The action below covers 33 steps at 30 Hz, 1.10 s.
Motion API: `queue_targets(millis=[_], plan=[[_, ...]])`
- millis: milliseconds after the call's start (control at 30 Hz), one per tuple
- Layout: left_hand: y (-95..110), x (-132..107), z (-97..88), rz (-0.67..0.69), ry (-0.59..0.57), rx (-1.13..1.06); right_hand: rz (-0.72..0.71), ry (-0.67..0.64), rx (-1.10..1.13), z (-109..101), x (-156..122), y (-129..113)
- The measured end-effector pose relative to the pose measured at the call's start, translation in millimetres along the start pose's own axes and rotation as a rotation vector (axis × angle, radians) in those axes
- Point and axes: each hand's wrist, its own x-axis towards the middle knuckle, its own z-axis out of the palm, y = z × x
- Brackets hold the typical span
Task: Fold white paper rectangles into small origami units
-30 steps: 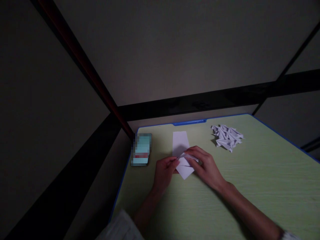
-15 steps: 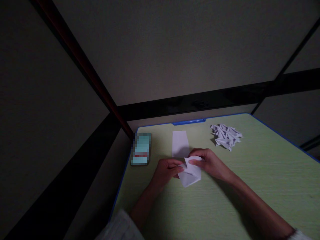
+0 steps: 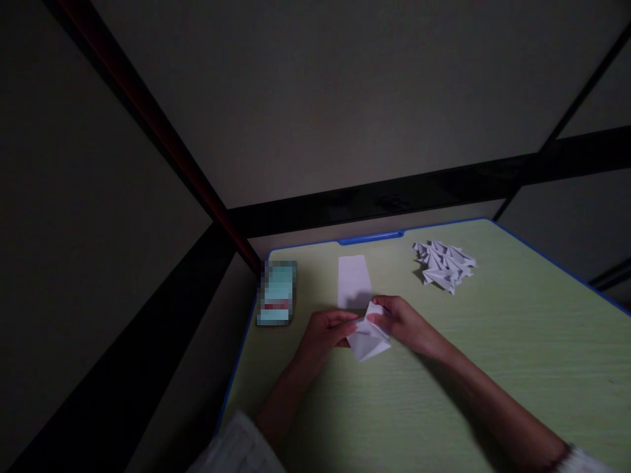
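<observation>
Between my two hands is a partly folded sheet of white paper (image 3: 365,345), with creased flaps and a pointed lower end. My left hand (image 3: 325,332) pinches its left side, thumb on top and fingers beneath. On the upper right, my right hand (image 3: 401,322) grips a flap of the same paper between thumb and fingers. Just beyond my hands lies a flat rectangle of white paper (image 3: 353,279) on the table. Some of the held paper is hidden under my fingers.
The pale green table (image 3: 513,328) has a blue rim and a blue tray slot (image 3: 371,238) at its far edge. A cluster of folded white paper pieces (image 3: 444,264) sits at the back right. A phone with a blurred screen (image 3: 277,292) lies at the left. Walls stand behind.
My right hand has shifted slightly left, bringing the paper's right side inward and narrowing it. My left hand stays at the left side. The view has moved slightly.
</observation>
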Motion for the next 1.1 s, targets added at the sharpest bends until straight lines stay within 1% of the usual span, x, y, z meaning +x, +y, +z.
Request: queue_targets(millis=[100, 167, 233, 300, 367, 467, 567, 633, 700, 800, 900, 1000, 1100], plan=[[0, -1, -0.4, 0.048, -0.004, 0.025, 0.035, 0.013, 0.069, 3, 2, 4], [1, -1, 0.0, 0.080, -0.013, 0.067, 0.059, 0.062, 0.076, 4, 3, 6], [1, 0, 0.8, 0.124, 0.000, 0.132, 0.037, 0.122, 0.049, 5, 4, 6], [0, 1, 1.5, 0.180, 0.029, 0.218, -0.029, 0.161, 0.019, 6, 4, 6], [-2, 2, 2.1, 0.238, 0.081, 0.270, -0.094, 0.155, 0.001, 7, 3, 4], [-5, 3, 3.5, 0.272, 0.164, 0.219, -0.196, 0.139, -0.058, 7, -1, -1], [-7, 3, 5.3, 0.269, 0.172, 0.175, -0.374, 0.128, -0.209, 5, -5, -4], [-7, 2, 6.0, 0.273, 0.168, 0.184, -0.496, 0.103, -0.328, 4, -7, -4], [-5, 2, 6.2, 0.269, 0.174, 0.207, -0.583, 0.086, -0.437, 3, -8, -2], [-4, 3, 6.0, 0.262, 0.139, 0.251, -0.648, 0.096, -0.565, 4, -7, 2], [-4, 3, 6.7, 0.311, 0.094, 0.316, -0.669, 0.097, -0.657, 7, -7, 5], [-5, 1, 8.6, 0.379, 0.140, 0.425, -0.710, 0.082, -0.723, 9, -8, 5], [-7, -1, 10.6, 0.432, 0.213, 0.543, -0.826, 0.068, -0.760, 9, -7, 4]])
